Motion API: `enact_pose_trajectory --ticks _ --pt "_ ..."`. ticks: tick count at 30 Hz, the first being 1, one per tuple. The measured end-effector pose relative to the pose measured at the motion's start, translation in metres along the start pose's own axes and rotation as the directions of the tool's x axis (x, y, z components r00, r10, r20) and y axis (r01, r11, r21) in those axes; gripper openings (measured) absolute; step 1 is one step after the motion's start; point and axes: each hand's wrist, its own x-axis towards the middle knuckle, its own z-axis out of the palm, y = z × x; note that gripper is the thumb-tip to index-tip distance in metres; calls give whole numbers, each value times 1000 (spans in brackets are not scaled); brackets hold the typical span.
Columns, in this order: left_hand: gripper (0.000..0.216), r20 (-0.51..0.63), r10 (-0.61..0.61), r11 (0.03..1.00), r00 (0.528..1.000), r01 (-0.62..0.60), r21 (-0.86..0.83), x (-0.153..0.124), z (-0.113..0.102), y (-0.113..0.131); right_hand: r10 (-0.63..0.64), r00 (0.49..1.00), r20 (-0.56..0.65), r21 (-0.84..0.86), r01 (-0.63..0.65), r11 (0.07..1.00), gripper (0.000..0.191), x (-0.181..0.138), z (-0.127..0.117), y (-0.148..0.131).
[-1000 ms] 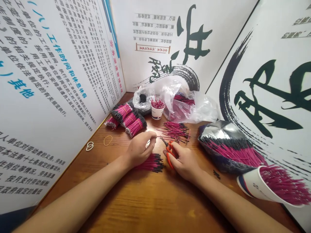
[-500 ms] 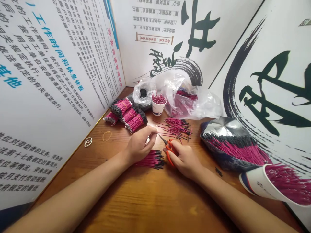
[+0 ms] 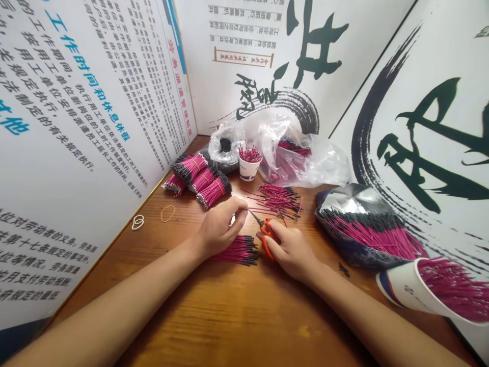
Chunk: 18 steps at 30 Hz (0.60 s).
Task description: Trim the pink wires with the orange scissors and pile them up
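My left hand (image 3: 220, 228) is closed in a pinch near its fingertips, holding something thin that I cannot make out. My right hand (image 3: 290, 248) grips small orange-handled scissors (image 3: 264, 229), whose blades point at the left fingertips. Under and between the hands lies a loose pile of pink wires with black ends (image 3: 239, 251) on the wooden table (image 3: 229, 316). More loose pink wires (image 3: 278, 199) are scattered just beyond the hands.
Three banded wire bundles (image 3: 200, 181) lie at the back left, rubber bands (image 3: 168, 213) nearby. A white cup of wires (image 3: 249, 165) and plastic bags (image 3: 301, 158) stand behind. At right, a foil bag of wires (image 3: 362, 229) and a tipped cup (image 3: 420, 290). Printed boards enclose three sides.
The hands have come slightly closer together, and the scissor tips now sit at the left fingertips. The view tilted down a little.
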Motion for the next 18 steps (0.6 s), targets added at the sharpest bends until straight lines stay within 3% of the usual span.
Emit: enact_pose_trajectory --ticks 18 --pt "7 14 -19 1000 1000 19 1 -1 0 0 -11 1000 -16 49 12 999 19 0 0 -1"
